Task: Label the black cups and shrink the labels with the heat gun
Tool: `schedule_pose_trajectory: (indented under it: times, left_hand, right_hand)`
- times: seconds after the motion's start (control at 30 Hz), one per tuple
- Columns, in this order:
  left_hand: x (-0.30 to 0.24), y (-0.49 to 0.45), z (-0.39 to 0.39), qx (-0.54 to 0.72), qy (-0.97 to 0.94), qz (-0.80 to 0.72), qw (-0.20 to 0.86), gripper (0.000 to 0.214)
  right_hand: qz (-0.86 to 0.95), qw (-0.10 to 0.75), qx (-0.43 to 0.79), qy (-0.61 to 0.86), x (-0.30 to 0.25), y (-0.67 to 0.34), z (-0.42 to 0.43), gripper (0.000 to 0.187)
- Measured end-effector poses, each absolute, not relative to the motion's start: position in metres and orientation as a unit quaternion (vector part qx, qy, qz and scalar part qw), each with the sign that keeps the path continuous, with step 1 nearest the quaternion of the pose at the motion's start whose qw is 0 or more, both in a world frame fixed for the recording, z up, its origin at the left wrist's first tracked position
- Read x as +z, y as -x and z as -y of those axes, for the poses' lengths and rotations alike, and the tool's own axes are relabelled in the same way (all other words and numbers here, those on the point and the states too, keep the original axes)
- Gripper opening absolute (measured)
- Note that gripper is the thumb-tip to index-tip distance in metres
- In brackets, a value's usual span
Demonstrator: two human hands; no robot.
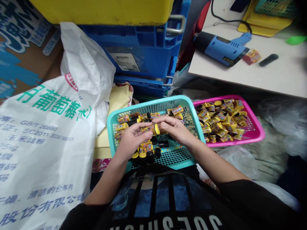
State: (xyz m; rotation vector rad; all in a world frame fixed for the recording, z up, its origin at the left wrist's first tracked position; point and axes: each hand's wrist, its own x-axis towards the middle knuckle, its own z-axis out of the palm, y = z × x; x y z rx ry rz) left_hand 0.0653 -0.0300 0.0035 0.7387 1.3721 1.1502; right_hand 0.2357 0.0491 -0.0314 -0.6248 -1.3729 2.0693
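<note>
Both hands meet over the teal basket: my left hand and right hand pinch one small yellow tube between them, its yellow cap pointing to 3 o'clock. The left fingers wrap the labelled body from 9 o'clock; the right fingertips close on the cap end. I judge this to be the handling step on a single tube, cap or label being worked, though I cannot tell which. The next move calls for a steady hold at the body while the right fingers act on the cap end, keeping the tube level above the basket.

More tubes lie loose in the basket at 6 o'clock of the grip, just beneath the hands. The pink basket, heaped with like tubes, sits at 3 o'clock, touching the teal one.
</note>
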Motion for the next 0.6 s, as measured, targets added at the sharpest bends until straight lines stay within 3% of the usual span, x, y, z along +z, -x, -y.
schedule_pose_trajectory:
  times: [0.2,0.43,0.6]
  left_hand:
    - [0.001,-0.074,0.033,0.543,-0.314,-0.542,0.56,0.025]
    - [0.001,-0.076,0.035,0.521,-0.339,-0.599,0.504,0.027]
    - [0.002,-0.077,0.038,0.526,-0.292,-0.581,0.548,0.03]
  right_hand:
    - [0.3,0.232,0.914,0.146,-0.035,-0.224,-0.034,0.042]
    - [0.368,0.279,0.86,0.217,-0.044,-0.219,-0.031,0.041]
    - [0.393,0.302,0.846,0.196,-0.048,-0.219,-0.03,0.036]
